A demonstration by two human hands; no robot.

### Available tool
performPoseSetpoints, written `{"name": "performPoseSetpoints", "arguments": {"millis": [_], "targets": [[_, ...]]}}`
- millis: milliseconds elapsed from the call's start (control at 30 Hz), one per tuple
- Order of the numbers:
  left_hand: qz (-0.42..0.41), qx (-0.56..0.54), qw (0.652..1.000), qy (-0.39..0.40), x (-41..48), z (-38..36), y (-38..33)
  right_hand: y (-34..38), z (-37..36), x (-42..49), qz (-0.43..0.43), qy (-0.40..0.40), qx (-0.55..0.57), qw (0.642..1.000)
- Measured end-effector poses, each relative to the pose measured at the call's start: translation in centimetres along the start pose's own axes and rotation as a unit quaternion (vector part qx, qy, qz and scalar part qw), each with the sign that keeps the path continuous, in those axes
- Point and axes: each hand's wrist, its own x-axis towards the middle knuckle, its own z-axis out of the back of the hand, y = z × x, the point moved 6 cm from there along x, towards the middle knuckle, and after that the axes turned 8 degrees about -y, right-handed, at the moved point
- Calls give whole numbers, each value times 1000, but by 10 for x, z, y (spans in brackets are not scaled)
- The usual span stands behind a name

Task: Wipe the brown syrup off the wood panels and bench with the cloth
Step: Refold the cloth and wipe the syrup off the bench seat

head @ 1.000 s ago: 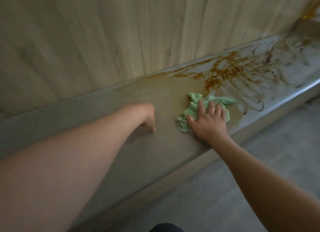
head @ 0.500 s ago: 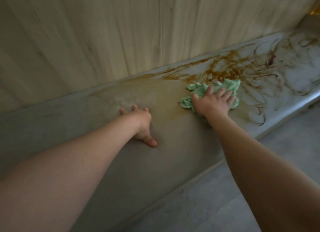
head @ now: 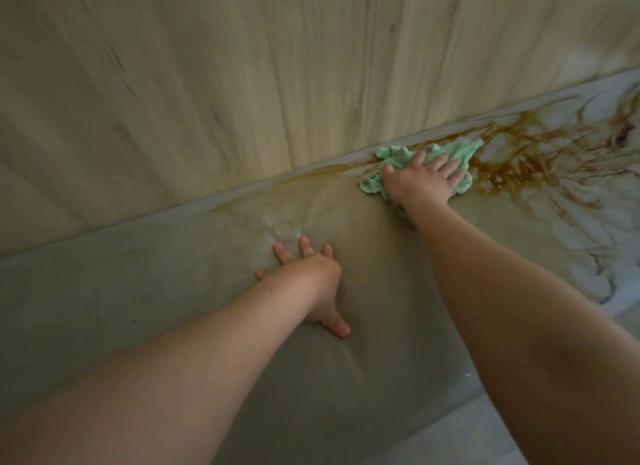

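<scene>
The right hand [head: 424, 178] lies flat on the green cloth [head: 464, 149], fingers spread and fairly straight, pressing it down rather than gripping it. The cloth sits bunched on the bench [head: 104, 291], hard against the seam where the wood panels [head: 242, 83] begin. The step in hand looks to be the wipe into the thick brown syrup [head: 512, 173], whose dense tangle starts just right of the cloth and runs well beyond it. To do it well, I judge the palm should bear down evenly and work the cloth through the heavy patch in overlapping strokes, turning a fresh fold outward often, since a loaded cloth would likely only spread the stain; a thin tan film lies left of the cloth and in front of it. The line of syrup along the seam, just left of the cloth, probably wants a fingertip pushed through the fabric into the corner. The left hand [head: 308, 281], well left of the cloth and nearer the person, rests open on the bench with fingers splayed, holding nothing, a brace for the reach. Counted: one cloth, two hands, one bench, and one connected spread of syrup with a thick part and a thin part. The panels are several boards, but blur hides their joints, so I cannot number them.
</scene>
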Motion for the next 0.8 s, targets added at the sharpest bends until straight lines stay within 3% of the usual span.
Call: {"name": "performPoseSetpoints", "arguments": {"millis": [67,167,200,233,333,400,533,667,733,800], "targets": [[1,2,1000,2,0,0,0,39,-7,-8,52,8,6,999],[4,3,1000,7,-1,2,0,72,-12,-22,254,14,0,967],[4,-1,1000,8,-2,3,0,68,-10,-16,278,12,0,960],[4,-5,1000,10,-3,2,-1,59,-7,-5,264,9,-1,964],[5,-7,1000,5,-4,1,0,32,-3,26,93,-7,-6,996],[4,-1,1000,-1,-4,2,1,45,-8,21,47,1,-5,999],[8,2,1000,-1,-4,3,0,94,-19,-26,162,20,11,987],[-2,12,1000,-17,-2,3,2,92,-21,-74,371,30,9,928],[-3,7,1000,-29,-3,2,3,58,-13,-73,382,25,9,924],[-4,9,999,-35,-3,3,3,13,-2,-64,310,18,1,951]]}}
